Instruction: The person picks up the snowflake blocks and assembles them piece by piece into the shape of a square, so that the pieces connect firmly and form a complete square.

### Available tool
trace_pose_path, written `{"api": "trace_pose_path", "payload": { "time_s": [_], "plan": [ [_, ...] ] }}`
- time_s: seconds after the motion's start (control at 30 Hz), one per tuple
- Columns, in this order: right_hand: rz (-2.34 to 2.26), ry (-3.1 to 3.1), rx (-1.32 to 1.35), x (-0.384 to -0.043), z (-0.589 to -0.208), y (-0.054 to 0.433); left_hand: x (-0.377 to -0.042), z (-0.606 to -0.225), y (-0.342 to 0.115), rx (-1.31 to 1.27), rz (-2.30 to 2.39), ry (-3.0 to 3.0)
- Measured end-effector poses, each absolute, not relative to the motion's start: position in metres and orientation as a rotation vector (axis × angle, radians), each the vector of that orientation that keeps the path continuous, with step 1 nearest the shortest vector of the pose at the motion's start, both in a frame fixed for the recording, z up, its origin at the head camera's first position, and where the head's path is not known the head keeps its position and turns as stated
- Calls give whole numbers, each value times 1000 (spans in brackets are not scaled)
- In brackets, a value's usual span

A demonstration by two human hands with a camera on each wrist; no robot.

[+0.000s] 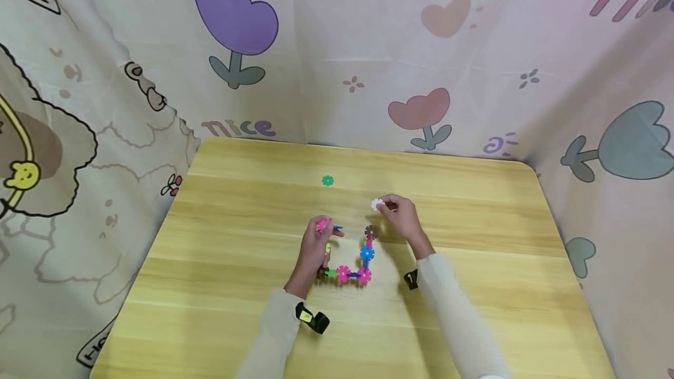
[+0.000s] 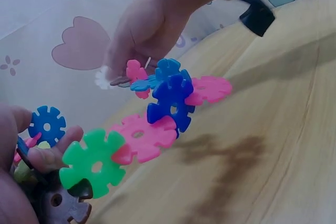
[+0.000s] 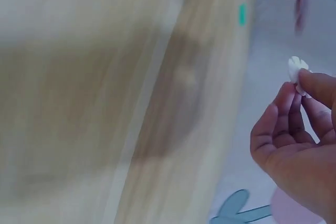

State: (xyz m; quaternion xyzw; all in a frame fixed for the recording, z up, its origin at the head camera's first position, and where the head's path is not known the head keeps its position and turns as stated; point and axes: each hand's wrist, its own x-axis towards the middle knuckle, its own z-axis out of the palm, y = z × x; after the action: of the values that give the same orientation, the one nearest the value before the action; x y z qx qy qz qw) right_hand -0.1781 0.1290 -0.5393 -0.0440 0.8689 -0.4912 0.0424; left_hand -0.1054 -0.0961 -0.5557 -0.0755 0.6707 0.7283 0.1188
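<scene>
My left hand [image 1: 312, 250] grips one end of a linked chain of plastic snowflake discs. Brown [image 2: 67, 207], green [image 2: 84, 166], pink [image 2: 149, 139] and dark blue [image 2: 169, 104] discs show in the left wrist view. Fingers cover part of the held end, where a pink disc [image 1: 323, 225] pokes out. From there the chain bends up to a brown disc [image 1: 371, 231] at its far end, near my right hand [image 1: 404, 219]. That hand pinches a white snowflake disc [image 3: 295, 69] between thumb and fingertips, apart from the chain.
A loose green disc [image 1: 327, 181] lies toward the back of the wooden table [image 1: 210, 285]. Printed fabric [image 1: 337, 28] hangs behind the table and along both sides. Black straps with cameras [image 1: 319, 321] sit on both wrists.
</scene>
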Motion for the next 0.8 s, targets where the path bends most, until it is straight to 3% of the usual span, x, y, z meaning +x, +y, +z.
{"api": "trace_pose_path", "payload": {
  "time_s": [0.33, 0.8],
  "plan": [
    [-1770, 2471, -66, -138, -512, 110, -115, -547, -92, -217, 2125, 1925],
    [-1871, 2265, -15, -127, -508, 81, -110, -544, -89, -181, 2121, 2002]
  ]
}}
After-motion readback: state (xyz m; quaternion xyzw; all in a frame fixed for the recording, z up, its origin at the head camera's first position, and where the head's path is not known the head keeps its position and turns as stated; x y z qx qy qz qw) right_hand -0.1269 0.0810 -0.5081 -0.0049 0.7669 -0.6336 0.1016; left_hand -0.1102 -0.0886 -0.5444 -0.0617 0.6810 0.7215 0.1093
